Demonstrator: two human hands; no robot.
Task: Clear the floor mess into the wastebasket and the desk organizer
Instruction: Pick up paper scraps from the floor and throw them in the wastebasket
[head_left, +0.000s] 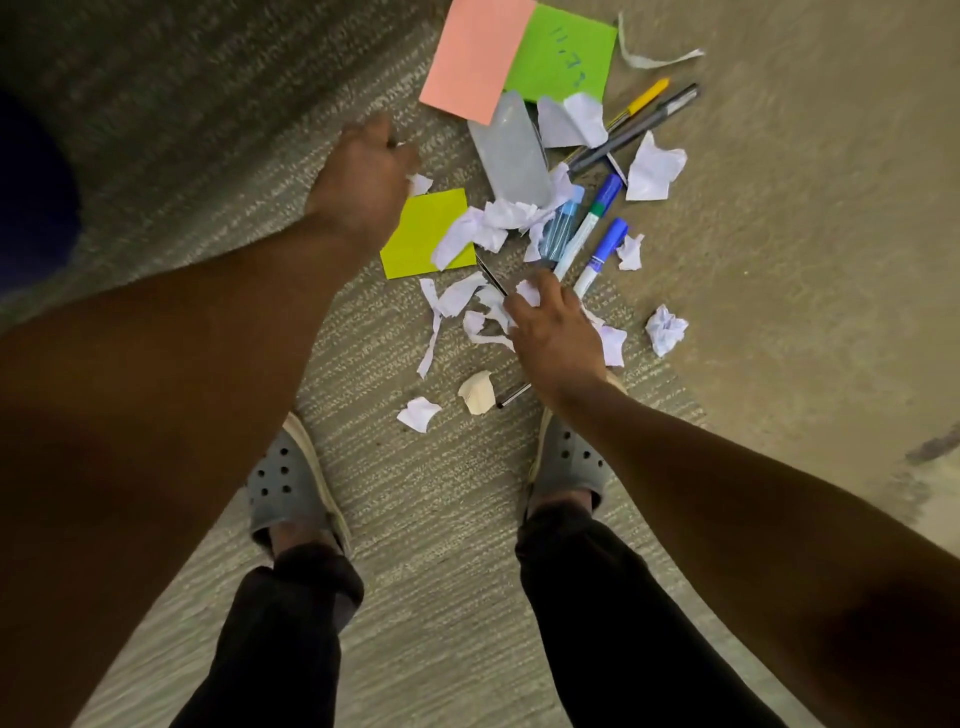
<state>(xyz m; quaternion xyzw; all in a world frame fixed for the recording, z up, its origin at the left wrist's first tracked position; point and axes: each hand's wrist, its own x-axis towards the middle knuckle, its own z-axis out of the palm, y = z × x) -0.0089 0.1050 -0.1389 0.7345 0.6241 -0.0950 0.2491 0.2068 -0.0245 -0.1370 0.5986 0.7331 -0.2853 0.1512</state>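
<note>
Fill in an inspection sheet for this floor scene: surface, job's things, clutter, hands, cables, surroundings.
Surface: beige woven carpet, littered.
Job's things: torn white paper scraps; crumpled white paper ball; blue-capped white markers; yellow pen and grey pen; pink, green and yellow-green paper sheets. Wastebasket and organizer: nothing seen.
Clutter: clear plastic piece; beige tape scrap.
Hands: left hand pinches a white scrap; right hand grips a white scrap.
Cables: nothing seen.
Surroundings: grey perforated clogs, dark trousers.
</note>
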